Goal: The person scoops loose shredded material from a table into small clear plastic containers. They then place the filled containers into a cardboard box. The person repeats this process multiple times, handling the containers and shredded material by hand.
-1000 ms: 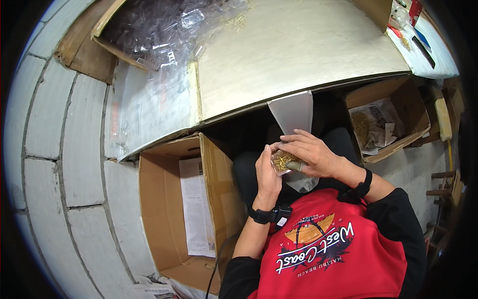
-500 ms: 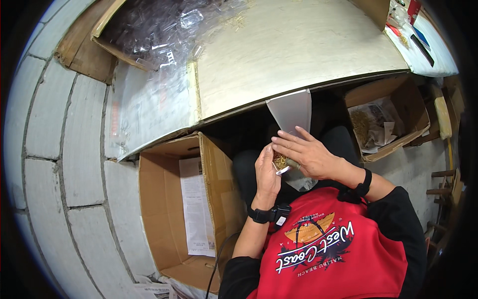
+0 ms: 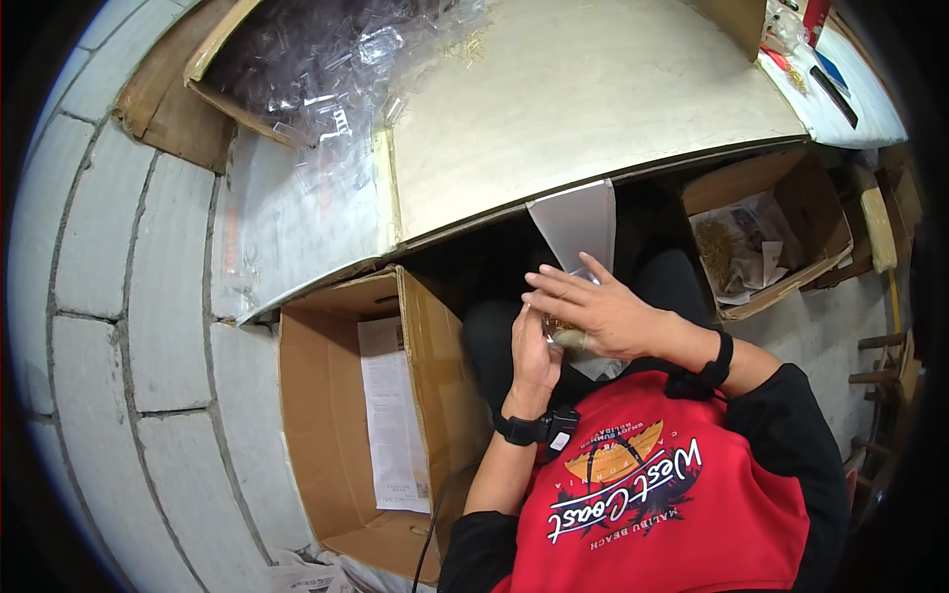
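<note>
A pale worktop (image 3: 593, 99) is spanning the background, an open cardboard box (image 3: 445, 385) standing below its left part. Before the worktop, the right hand (image 3: 615, 318), fingers extended and slightly apart, is covering a partly hidden clear case of golden pieces (image 3: 558, 326); the left hand's (image 3: 535, 360) fingers are clasping it.

Small clear container (image 3: 551, 337), right of frame centre, slightly below it; mostly covered, tilt unclear. Fine gold-coloured pieces (image 3: 560, 324) inside, only small patch showing.
</note>
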A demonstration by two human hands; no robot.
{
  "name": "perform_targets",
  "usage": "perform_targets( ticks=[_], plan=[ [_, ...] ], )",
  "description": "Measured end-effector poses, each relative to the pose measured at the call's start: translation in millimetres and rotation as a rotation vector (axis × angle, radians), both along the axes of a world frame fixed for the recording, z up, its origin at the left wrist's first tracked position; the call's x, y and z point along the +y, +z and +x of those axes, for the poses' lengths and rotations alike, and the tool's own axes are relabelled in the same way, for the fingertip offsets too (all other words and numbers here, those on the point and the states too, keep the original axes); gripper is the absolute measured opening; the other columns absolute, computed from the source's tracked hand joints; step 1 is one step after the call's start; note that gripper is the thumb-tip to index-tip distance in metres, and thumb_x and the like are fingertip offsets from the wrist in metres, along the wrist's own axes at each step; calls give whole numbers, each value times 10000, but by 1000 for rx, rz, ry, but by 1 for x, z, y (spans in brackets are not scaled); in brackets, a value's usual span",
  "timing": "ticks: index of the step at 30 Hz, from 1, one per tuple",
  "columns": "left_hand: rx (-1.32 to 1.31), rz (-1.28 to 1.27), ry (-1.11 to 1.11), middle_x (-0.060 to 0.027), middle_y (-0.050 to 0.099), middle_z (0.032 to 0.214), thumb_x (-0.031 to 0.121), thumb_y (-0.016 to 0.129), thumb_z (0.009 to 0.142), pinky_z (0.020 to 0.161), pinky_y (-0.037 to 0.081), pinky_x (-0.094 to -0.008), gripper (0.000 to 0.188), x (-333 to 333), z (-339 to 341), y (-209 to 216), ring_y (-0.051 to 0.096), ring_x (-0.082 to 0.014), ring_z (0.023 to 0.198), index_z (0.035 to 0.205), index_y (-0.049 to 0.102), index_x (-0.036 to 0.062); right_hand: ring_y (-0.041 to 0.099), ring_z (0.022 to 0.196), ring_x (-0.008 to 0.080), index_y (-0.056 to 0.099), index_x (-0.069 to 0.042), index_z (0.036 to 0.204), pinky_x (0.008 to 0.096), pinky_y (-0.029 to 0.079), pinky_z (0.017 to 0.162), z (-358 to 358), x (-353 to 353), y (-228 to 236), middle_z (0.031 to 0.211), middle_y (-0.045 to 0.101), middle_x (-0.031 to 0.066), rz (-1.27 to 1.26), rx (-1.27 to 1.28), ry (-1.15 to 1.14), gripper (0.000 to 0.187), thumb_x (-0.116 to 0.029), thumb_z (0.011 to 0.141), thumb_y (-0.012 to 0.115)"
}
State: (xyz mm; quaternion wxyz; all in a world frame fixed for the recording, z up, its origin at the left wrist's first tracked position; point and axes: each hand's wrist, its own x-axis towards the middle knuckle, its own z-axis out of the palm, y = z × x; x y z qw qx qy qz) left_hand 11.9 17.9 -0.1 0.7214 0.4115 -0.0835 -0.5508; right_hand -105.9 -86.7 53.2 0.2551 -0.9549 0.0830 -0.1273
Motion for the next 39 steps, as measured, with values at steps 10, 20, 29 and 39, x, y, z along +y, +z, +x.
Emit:
perform_targets(
  ticks=[10,20,29,39],
  plan=[
    [19,-248,-95,-141,487,1235,-13,618,801,899,522,-364,573,12,14,31,547,-260,1128,1314,365,32,483,1208,348,465,-30,1302,413,394,1014,-35,-32,5,1293,507,190,220,-284,-203,445,-125,877,558],
    [-69,-139,-97,-101,509,1214,36,586,879,877,536,-347,455,10,15,45,571,-210,1087,1292,395,55,398,1305,251,438,-46,1321,444,285,1084,-14,-11,25,1368,455,111,-163,-189,6,546,-207,831,618],
    [-166,-127,19,-101,529,1222,293,344,1012,819,558,-363,345,10,36,69,572,-206,1084,1242,448,58,339,1345,236,383,-41,1361,475,214,1103,18,1,40,1414,403,118,-228,-131,100,590,-275,860,591],
    [-304,8,219,-99,613,1046,310,355,1006,573,583,-280,356,72,121,110,661,-183,863,1163,525,39,436,1263,321,420,-6,1324,435,367,1033,56,1,74,1359,451,168,-64,-370,35,621,-47,753,660]
  ],
)
